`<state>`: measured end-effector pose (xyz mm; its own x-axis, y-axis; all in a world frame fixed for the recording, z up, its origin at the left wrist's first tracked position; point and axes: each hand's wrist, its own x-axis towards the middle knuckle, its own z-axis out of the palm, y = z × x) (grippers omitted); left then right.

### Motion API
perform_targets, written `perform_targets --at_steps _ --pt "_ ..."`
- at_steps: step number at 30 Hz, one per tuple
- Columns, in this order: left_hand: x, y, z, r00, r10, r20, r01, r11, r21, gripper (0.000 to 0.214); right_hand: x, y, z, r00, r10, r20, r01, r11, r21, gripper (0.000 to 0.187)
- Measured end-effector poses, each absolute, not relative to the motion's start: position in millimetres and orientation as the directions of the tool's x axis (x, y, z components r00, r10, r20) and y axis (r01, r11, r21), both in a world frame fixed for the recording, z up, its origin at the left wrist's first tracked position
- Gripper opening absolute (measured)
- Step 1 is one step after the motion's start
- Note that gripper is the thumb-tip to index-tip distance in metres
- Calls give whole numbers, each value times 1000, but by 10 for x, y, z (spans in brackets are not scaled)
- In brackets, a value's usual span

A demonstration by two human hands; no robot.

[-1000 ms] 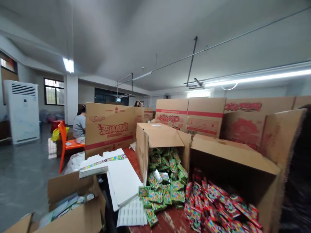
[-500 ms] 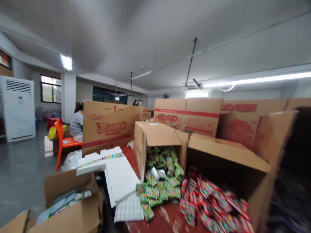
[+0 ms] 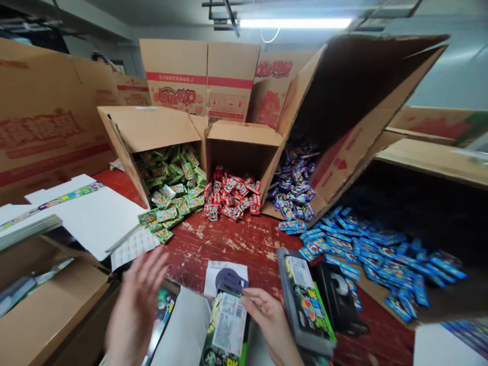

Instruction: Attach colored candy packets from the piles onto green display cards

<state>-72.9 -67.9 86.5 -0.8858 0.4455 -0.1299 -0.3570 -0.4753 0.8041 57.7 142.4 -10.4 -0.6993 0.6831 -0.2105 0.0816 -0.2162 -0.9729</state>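
My right hand (image 3: 269, 317) pinches the upper right corner of a black and green printed box (image 3: 226, 330) with a white label on its face. Behind the top of this box lies a dark purple rounded piece (image 3: 231, 279) on white paper. My left hand (image 3: 135, 305) is raised at the left, blurred, fingers stretched out and holding nothing. Below it are a white sheet-like flap (image 3: 183, 325) and a colourful printed piece (image 3: 164, 307). A similar printed box (image 3: 307, 300) lies to the right, beside a black tape dispenser (image 3: 337, 295).
Open cartons spill green packets (image 3: 173, 203), red packets (image 3: 232, 195), purple packets (image 3: 293, 188) and blue packets (image 3: 366, 249) onto the red table (image 3: 224, 239). White cardboard sheets (image 3: 91, 218) lie left, above an open carton (image 3: 64, 315). A person's head shows behind the cartons.
The view has swung right and down toward the table. Both hands, the printed boxes, the tape dispenser and the purple and blue packets have come into view.
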Motion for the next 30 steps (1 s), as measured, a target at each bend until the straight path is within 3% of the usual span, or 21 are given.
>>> perform_targets --at_steps 2,4,6,8,10,13,15,20,24,30 --pt "-645 -904 1037 -859 512 -22 -377 -603 703 70 517 1646 -21 -596 791 -138 79 -114 -990 47" --pt "-526 -953 1145 -716 699 -8 -565 -572 594 76 433 1861 128 -444 896 -16 110 37 -993 54" --pt "-464 -843 1182 -571 821 10 -716 -504 484 75 376 1939 339 -343 922 182 134 239 -962 62" --pt "-485 -676 1178 -467 884 20 -805 -434 405 78 387 1830 598 -411 820 399 47 456 -889 63" --pt "-534 -543 1181 -375 926 -38 -870 -338 360 85 442 1596 878 -631 573 524 -169 557 -813 54" --pt "-556 -454 1237 -216 959 -183 -945 -158 286 85 465 1267 1213 -813 230 535 -375 495 -784 39" --pt "-533 -437 1283 -138 958 -250 -965 -73 253 84 424 1169 1302 -862 167 480 -367 447 -816 31" --pt "-465 -385 1312 -81 940 -331 -973 -3 230 85 358 1150 1197 -889 239 390 -293 358 -887 21" --pt "-456 -343 1332 -96 955 -282 -962 -17 272 85 374 1088 1127 -856 318 409 -313 313 -897 16" --pt "-470 -358 1370 -63 969 -241 -939 24 342 78 390 1017 1107 -855 347 387 -299 281 -912 13"
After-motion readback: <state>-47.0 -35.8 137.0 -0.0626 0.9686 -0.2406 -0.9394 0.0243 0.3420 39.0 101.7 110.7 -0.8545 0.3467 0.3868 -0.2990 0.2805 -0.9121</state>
